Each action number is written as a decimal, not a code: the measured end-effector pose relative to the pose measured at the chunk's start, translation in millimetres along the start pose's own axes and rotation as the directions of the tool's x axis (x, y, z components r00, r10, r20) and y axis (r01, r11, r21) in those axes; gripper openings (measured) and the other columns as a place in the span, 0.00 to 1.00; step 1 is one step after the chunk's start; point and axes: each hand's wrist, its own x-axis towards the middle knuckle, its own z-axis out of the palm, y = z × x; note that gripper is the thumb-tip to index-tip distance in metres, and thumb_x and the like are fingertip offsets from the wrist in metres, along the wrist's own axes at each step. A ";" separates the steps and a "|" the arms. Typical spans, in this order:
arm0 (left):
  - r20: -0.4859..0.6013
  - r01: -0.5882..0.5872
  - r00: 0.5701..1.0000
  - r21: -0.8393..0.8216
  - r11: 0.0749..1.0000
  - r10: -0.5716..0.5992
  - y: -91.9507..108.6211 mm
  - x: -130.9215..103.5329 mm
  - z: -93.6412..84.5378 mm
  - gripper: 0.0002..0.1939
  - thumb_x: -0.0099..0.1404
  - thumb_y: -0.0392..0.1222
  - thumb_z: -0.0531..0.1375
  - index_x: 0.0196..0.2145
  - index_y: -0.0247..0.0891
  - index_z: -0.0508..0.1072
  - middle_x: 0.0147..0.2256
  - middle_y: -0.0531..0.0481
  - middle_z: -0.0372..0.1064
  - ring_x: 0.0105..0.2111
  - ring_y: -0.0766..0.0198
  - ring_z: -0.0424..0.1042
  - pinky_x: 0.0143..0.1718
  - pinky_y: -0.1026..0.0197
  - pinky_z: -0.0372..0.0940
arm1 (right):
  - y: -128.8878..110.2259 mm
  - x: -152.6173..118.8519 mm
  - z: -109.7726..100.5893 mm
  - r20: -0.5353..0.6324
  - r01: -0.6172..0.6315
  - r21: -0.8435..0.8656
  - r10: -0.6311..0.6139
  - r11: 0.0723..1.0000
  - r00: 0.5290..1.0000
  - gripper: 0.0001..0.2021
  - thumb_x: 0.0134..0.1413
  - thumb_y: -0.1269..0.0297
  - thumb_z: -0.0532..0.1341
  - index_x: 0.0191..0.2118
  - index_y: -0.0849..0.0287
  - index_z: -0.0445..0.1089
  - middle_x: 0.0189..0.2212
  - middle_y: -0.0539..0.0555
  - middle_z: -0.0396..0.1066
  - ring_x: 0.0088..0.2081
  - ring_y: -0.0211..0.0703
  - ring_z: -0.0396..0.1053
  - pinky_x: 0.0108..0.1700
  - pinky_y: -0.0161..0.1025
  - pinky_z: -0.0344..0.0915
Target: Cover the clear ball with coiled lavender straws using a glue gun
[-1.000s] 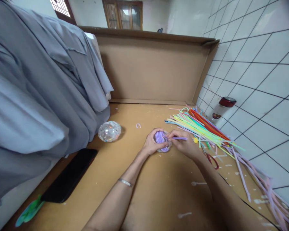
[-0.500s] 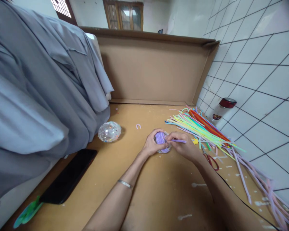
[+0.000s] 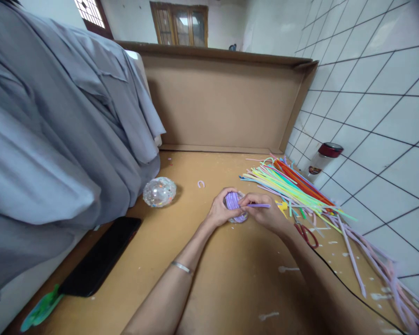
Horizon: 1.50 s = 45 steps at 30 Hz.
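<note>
Our left hand (image 3: 219,208) is curled partly closed around one round piece (image 3: 233,200), clear with purple bands, and our right hand (image 3: 263,213) pinches one purple strip (image 3: 257,205) at the piece's right edge. The piece sits between both hands, over the middle of the table (image 3: 226,284).

We count one clear globe (image 3: 159,191) to the left, one curved scrap (image 3: 201,184) beyond our hands, one phone (image 3: 101,256) with one green thing (image 3: 42,309) beside its near end, one pair of scissors (image 3: 306,236), one yellow bit (image 3: 282,206) and one jar (image 3: 321,160). The strips (image 3: 286,181) heaped at the right are too many for us to count.

The tan table carries pale smears on its right side. Cardboard (image 3: 219,102) stands along the back, grey cloth (image 3: 73,116) hangs at the left, and white tiles (image 3: 370,116) cover the right wall.

Our forearms come in from the near edge and converge, the left one wearing a band (image 3: 181,267); the right fingers bend to the thumb.
</note>
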 end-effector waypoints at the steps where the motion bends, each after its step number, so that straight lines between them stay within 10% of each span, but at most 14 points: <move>1: -0.002 0.004 1.000 0.004 1.000 -0.004 0.0 -0.1 -0.2 0.28 0.43 0.38 0.68 0.44 0.37 0.68 0.45 0.47 0.70 0.46 0.57 0.70 0.49 0.57 0.64 | -0.3 0.1 0.0 0.000 -0.006 0.011 0.006 1.000 1.000 0.06 0.50 0.69 0.57 0.28 0.59 0.71 0.28 0.52 0.73 0.31 0.39 0.69 0.36 0.35 0.64; 30: 0.045 0.063 0.997 -0.063 0.996 -0.060 -2.6 0.7 -0.5 0.29 0.45 0.43 0.69 0.45 0.36 0.68 0.42 0.47 0.69 0.43 0.57 0.70 0.46 0.58 0.65 | 2.2 0.7 -1.7 -0.002 0.013 0.000 -0.013 1.000 1.000 0.06 0.51 0.68 0.57 0.28 0.59 0.71 0.27 0.51 0.73 0.29 0.38 0.68 0.34 0.34 0.62; 45: -0.012 -0.120 0.993 0.080 0.990 0.121 -4.3 4.2 -1.4 0.26 0.44 0.45 0.70 0.41 0.37 0.71 0.52 0.41 0.60 0.54 0.50 0.62 0.57 0.48 0.56 | 1.2 1.0 -2.0 -0.002 0.009 -0.002 -0.009 1.000 1.000 0.06 0.52 0.67 0.57 0.28 0.59 0.70 0.27 0.51 0.72 0.29 0.38 0.68 0.34 0.34 0.61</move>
